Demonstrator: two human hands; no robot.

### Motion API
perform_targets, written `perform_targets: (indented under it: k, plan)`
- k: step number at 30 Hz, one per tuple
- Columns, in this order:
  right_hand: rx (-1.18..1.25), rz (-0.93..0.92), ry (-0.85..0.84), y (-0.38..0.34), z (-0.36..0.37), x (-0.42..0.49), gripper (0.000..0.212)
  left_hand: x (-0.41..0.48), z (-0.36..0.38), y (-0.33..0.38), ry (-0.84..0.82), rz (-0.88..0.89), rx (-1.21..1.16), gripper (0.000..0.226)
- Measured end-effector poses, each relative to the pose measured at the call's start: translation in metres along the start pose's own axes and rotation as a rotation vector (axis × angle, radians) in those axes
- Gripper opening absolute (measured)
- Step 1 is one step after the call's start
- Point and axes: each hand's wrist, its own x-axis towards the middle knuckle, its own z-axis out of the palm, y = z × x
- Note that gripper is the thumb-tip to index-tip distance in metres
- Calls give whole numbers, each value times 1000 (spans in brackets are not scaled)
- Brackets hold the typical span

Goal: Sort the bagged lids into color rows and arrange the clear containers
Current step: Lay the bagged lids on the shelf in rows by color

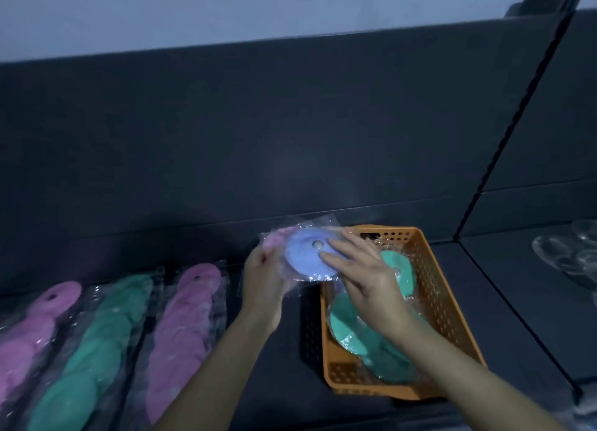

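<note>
A bagged blue lid [307, 258] is held up left of the orange basket [447, 304], with a bagged pink lid [277, 238] just behind it. My left hand [263, 285] grips the bags' left edge. My right hand [361, 279] lies flat with its fingers on the blue lid's face. Bagged green lids [365, 340] fill the basket. On the dark surface to the left lie three rows of bagged lids: pink [29, 337], green [97, 343] and pink [184, 330]. Clear containers [568, 253] sit at the far right.
A tall dark panel [290, 124] stands behind the work surface. A black edge strip [517, 117] runs diagonally at the right and splits off the section with the clear containers. Dark surface [290, 350] shows between the pink row and the basket.
</note>
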Motion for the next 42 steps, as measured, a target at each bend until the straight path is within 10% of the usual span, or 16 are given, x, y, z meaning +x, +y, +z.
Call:
perform_targets:
  k: [11, 20, 36, 42]
  plan:
    - [126, -117, -323, -13, 19, -2, 47, -5, -45, -10, 143, 0, -45, 18]
    - [824, 949, -171, -51, 42, 23, 71, -8, -81, 3, 167, 209, 137, 34]
    - [1078, 1083, -302, -153, 132, 40, 15, -14, -218, 22, 247, 181, 115, 10]
    - [1181, 1177, -283, -183, 176, 37, 36, -25, -300, 31, 435, 170, 108, 21]
